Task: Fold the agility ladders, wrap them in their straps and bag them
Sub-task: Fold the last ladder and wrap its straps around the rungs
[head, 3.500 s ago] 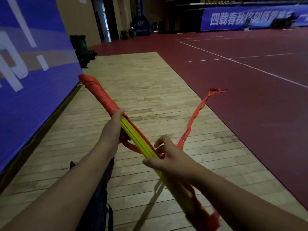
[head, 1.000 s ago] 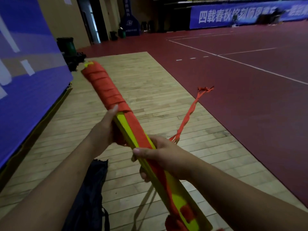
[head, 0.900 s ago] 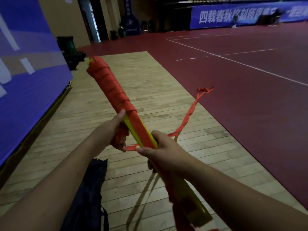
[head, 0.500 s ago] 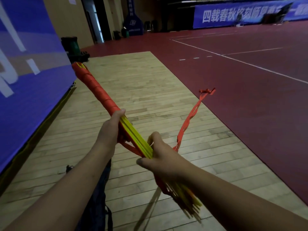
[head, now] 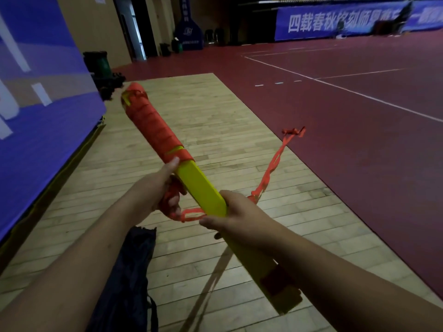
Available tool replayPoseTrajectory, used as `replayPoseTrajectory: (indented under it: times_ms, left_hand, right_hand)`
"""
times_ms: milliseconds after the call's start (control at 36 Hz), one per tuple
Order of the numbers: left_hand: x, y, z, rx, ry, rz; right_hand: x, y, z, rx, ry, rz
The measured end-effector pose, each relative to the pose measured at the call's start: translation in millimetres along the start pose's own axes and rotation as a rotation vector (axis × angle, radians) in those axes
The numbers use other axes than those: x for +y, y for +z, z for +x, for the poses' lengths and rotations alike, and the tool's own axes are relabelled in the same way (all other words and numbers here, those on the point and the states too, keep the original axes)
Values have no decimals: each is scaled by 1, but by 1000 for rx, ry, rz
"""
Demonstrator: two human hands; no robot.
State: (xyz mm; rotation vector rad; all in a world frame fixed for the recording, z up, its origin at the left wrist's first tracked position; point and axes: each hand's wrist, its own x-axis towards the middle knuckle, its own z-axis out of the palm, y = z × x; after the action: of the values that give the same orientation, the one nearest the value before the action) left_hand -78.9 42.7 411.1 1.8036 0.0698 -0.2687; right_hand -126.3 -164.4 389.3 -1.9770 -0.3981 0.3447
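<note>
Folded agility ladder [head: 199, 188], head view: held slantwise above the wooden floor [head: 215, 116], its far half bound in orange strap [head: 153, 125]. Left hand [head: 155, 190] gripped it just below the wrapping. Right hand [head: 239, 216] gripped it nearer the person; the strap's loose end trailed rightward. Dark bag [head: 129, 271] lay on the floor beneath.

A pale wooden plank floor [head: 215, 121] runs forward beside a dark red sports floor [head: 359, 152] marked with white lines [head: 335, 87]. A tall blue board [head: 36, 121] stands along the left. Far back hang a blue banner [head: 335, 22] with white characters, a beige wall [head: 96, 27], a dark doorway [head: 130, 27] and a green bin [head: 99, 64]. The light is dim.
</note>
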Motion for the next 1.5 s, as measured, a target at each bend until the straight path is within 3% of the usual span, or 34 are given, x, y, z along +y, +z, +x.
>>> replayPoseTrajectory:
  times_ms: [139, 250, 389, 500, 611, 750, 889, 1000, 1083, 1250, 1389, 1500]
  left_hand:
    - [-6, 26, -1, 195, 60, 14]
    - [-5, 21, 1, 364, 81, -102]
    - [-4, 18, 2, 316, 164, -302]
    - [-2, 10, -1, 116, 300, -459]
    - [1, 4, -8, -49, 359, -564]
    - [9, 5, -10, -75, 231, -394]
    - [1, 1, -6, -74, -10, 84]
    - [-1, 20, -2, 66, 26, 39]
    - [-6, 25, 2, 213, 27, -28]
    - [-7, 19, 2, 411, 79, -131]
    - [-2, 14, 0, 258, 136, -399]
    - [1, 11, -5, 104, 206, -513]
  right_hand:
    - [5, 10, -1, 138, -54, -487]
    - [2, 20, -3, 137, -99, -526]
    - [-3, 14, -6, -3, 24, -106]
    - [-7, 1, -4, -172, 193, 287]
    - [-10, -3, -8, -429, 176, 544]
    - [-8, 0, -7, -323, 33, 563]
    - [-2, 8, -4, -54, 75, 250]
    - [1, 17, 0, 174, 5, -425]
    - [1, 22, -2, 220, -78, -593]
    - [-3, 31, -4, 103, -89, -400]
    - [-9, 17, -6, -135, 168, 128]
    - [-13, 6, -9, -308, 175, 396]
